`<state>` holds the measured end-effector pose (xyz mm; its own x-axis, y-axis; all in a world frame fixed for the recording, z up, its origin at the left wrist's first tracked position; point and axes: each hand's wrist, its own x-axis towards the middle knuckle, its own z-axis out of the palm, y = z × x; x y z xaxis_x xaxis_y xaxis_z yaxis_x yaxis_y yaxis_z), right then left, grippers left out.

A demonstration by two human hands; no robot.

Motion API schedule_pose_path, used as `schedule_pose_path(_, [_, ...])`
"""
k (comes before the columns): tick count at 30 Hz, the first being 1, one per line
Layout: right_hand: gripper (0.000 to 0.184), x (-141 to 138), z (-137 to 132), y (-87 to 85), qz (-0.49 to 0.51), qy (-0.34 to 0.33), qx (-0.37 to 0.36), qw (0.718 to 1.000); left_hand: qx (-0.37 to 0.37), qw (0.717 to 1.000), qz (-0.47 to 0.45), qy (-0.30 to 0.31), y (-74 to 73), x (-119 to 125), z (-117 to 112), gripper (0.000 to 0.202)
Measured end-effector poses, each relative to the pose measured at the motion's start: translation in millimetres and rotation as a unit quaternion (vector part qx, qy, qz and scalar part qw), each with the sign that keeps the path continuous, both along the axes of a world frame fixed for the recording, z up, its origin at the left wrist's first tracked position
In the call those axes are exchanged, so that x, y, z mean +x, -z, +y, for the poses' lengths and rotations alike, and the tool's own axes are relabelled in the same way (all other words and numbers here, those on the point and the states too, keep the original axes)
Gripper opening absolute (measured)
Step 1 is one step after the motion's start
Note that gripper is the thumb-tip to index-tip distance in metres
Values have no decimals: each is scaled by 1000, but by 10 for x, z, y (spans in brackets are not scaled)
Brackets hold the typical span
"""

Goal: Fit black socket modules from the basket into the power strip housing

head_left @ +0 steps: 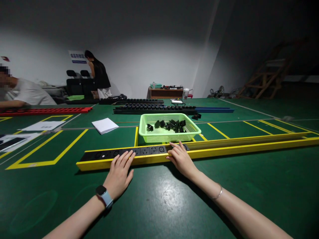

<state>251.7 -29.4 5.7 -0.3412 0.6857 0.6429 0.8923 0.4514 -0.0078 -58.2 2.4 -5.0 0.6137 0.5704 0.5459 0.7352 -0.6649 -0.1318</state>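
Observation:
A long yellow channel rail point(147, 162) lies across the table before me, its left part filled with a row of black power sockets point(145, 151). My left hand point(121, 172), wearing a watch, rests on the rail's near edge with fingers stretched over the sockets, open. Farther right, my right hand point(181, 159) is closed over the end of the row. Its fingers and thumb grip a black socket module point(185, 147) that is partly hidden beneath them. Just beyond the rail stands a light green plastic basket point(169, 137) containing several loose black socket modules point(175, 125).
Black rails point(154, 109) and a blue rail point(214, 110) lie farther back. A white paper pad point(105, 125) is left of the basket. One person point(32, 91) leans at the left beside a red rail point(50, 110); another person point(99, 73) stands behind. Yellow tape point(72, 146) marks the green table.

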Motion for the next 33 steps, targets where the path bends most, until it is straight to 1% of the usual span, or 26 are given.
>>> schedule_pose_path(6, [9, 14, 1, -48, 3, -7, -11, 1000, -1, 1000, -11, 3, -10, -5, -14, 61])
schedule_pose_path(9, [9, 133, 12, -32, 1, -8, -20, 1000, -6, 1000, -17, -8, -20, -1, -31, 60])
schedule_pose_path(11, [10, 315, 29, -7, -1, -4, -23, 1000, -10, 1000, -14, -17, -24, 1, -39, 58])
schedule_pose_path(15, [11, 847, 68, 45, -13, 0, -19, 1000, -13, 1000, -12, -20, -21, 4, -41, 56])
schedule_pose_path(17, [12, 1085, 75, 67, -12, 12, -16, 1000, -16, 1000, -17, -21, -17, 6, -39, 56])
schedule_pose_path(19, [14, 1233, 64, 87, -9, 22, -11, 1000, -19, 999, -25, -26, -11, 8, -38, 57])
schedule_pose_path(22, [17, 1264, 25, 113, 0, 32, -8, 999, -20, 998, -46, -40, 11, 7, -29, 58])
schedule_pose_path(25, [17, 1165, -15, 121, 24, 40, 2, 999, -21, 997, -58, -41, 42, 0, -11, 59])
schedule_pose_path(28, [18, 1122, -29, 119, 73, 56, 32, 995, -25, 998, -53, -39, 60, -7, 6, 59])
schedule_pose_path(30, [19, 1195, -29, 121, 105, 88, 63, 989, -28, 998, -49, -40, 61, -10, 11, 59])
schedule_pose_path(33, [21, 1456, -33, 144, 130, 165, 106, 972, -31, 998, -45, -42, 56, -12, 10, 58])
